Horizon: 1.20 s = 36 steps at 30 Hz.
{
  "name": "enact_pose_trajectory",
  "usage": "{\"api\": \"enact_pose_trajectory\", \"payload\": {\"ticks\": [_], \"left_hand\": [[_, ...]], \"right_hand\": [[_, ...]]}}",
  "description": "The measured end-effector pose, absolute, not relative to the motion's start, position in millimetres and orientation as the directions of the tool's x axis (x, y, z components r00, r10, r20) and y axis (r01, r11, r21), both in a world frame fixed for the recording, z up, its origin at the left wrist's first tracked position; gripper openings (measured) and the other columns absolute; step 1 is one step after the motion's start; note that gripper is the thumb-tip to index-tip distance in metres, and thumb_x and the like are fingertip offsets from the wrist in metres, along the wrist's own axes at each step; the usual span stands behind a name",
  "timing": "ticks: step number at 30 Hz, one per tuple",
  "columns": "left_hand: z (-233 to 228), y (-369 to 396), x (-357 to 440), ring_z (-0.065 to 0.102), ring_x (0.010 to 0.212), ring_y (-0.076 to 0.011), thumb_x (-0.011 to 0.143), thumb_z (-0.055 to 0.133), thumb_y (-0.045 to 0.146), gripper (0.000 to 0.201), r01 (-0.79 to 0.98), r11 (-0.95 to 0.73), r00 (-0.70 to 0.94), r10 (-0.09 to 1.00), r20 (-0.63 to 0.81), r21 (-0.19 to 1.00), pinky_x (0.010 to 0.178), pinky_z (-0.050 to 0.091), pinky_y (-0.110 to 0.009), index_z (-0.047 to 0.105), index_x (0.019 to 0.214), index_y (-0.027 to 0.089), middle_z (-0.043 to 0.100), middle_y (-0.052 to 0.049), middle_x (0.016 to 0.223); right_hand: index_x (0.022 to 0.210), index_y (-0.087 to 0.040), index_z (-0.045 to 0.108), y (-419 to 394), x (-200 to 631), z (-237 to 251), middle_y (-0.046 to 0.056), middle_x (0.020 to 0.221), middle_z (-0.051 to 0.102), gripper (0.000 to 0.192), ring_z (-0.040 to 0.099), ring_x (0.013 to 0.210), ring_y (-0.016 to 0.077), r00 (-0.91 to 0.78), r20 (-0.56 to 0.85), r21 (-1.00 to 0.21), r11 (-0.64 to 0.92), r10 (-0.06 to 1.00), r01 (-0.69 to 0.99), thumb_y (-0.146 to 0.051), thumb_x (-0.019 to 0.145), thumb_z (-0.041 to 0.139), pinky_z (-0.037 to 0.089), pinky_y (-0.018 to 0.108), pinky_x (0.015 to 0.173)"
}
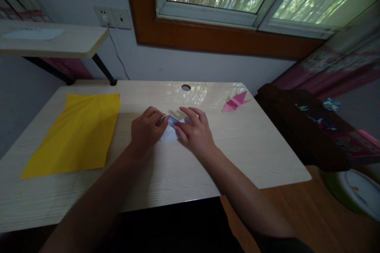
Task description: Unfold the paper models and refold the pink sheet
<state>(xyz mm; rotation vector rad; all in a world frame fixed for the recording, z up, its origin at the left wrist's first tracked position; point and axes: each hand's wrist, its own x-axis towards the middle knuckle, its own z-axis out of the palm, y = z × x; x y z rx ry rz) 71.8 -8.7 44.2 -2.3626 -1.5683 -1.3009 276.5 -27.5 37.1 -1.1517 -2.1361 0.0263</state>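
A small piece of white folded paper point(169, 134) is between my hands, over the middle of the desk. My left hand point(147, 128) grips its left side, with thumb and curled fingers closed on the edge. From the right, my right hand point(194, 128) pinches a raised fold with the thumb and index finger, its other fingers stretched out beyond. Part of the paper is hidden under the fingers. A pink origami figure point(234, 102) with pointed wings lies apart from my hands, near the desk's far right corner.
A large yellow sheet point(77, 134) lies on the left of the desk point(255, 142). A raised shelf point(80, 43) on black legs stands at the back left. Beyond the right edge are a dark cabinet point(299, 126) with small objects and a green bin point(338, 189).
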Motion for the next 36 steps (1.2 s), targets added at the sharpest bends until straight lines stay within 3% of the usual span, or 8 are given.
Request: {"api": "enact_pose_trajectory", "payload": {"ticks": [5, 10, 16, 23, 30, 36], "left_hand": [[41, -13, 78, 0.065, 0.075, -0.0171, 0.093, 0.063, 0.033, 0.015, 0.769, -0.523, 0.192, 0.737, 0.648, 0.367, 0.059, 0.043, -0.028, 0.07, 0.086, 0.022, 0.07, -0.003, 0.085], [40, -16, 82, 0.066, 0.077, -0.017, 0.094, 0.062, 0.029, 0.01, 0.76, -0.572, 0.265, 0.705, 0.657, 0.308, 0.062, 0.046, -0.028, 0.069, 0.093, 0.022, 0.071, -0.003, 0.089], [38, -17, 88, 0.068, 0.081, -0.0177, 0.095, 0.059, 0.023, 0.01, 0.723, -0.647, 0.344, 0.64, 0.687, 0.241, 0.069, 0.051, -0.029, 0.066, 0.101, 0.023, 0.071, -0.004, 0.089], [35, -21, 96, 0.068, 0.085, -0.0188, 0.094, 0.059, 0.021, 0.019, 0.678, -0.718, 0.426, 0.56, 0.71, 0.16, 0.076, 0.056, -0.032, 0.062, 0.113, 0.025, 0.072, -0.003, 0.093], [33, -22, 101, 0.069, 0.095, -0.0213, 0.092, 0.06, 0.014, 0.037, 0.631, -0.76, 0.442, 0.517, 0.733, 0.155, 0.087, 0.058, -0.036, 0.057, 0.127, 0.024, 0.072, -0.006, 0.105], [32, -21, 106, 0.069, 0.097, -0.0212, 0.092, 0.059, 0.014, 0.037, 0.618, -0.758, 0.425, 0.545, 0.723, 0.207, 0.089, 0.058, -0.037, 0.058, 0.127, 0.025, 0.072, -0.006, 0.106]], "right_hand": [[0.088, -0.029, 0.075, -26, 276, 37, -0.001, 0.147, 0.051, 0.005, 0.034, 0.14, 0.0367, -0.29, 0.59, -0.33, 0.553, 0.753, 0.765, -0.033, 0.09, 0.072, 0.024, 0.063, 0.121], [0.082, -0.027, 0.076, -23, 277, 36, 0.002, 0.145, 0.053, 0.012, 0.033, 0.141, 0.0377, -0.291, 0.577, -0.327, 0.542, 0.763, 0.774, -0.037, 0.088, 0.074, 0.029, 0.064, 0.118], [0.08, -0.027, 0.077, -18, 280, 31, 0.003, 0.143, 0.054, 0.006, 0.031, 0.142, 0.0388, -0.235, 0.588, -0.385, 0.524, 0.774, 0.76, -0.033, 0.082, 0.079, 0.033, 0.067, 0.115], [0.073, -0.024, 0.075, -11, 291, 42, 0.002, 0.149, 0.049, 0.008, 0.019, 0.149, 0.0444, -0.278, 0.563, -0.368, 0.537, 0.779, 0.759, -0.026, 0.077, 0.081, 0.027, 0.075, 0.115], [0.067, -0.025, 0.074, -8, 297, 52, 0.001, 0.146, 0.054, 0.011, 0.028, 0.146, 0.0442, -0.311, 0.544, -0.342, 0.544, 0.779, 0.766, -0.021, 0.074, 0.082, 0.032, 0.073, 0.114], [0.064, -0.026, 0.073, -9, 295, 55, -0.002, 0.141, 0.059, 0.017, 0.033, 0.145, 0.0426, -0.318, 0.559, -0.325, 0.555, 0.766, 0.765, -0.016, 0.076, 0.078, 0.029, 0.072, 0.116]]}}
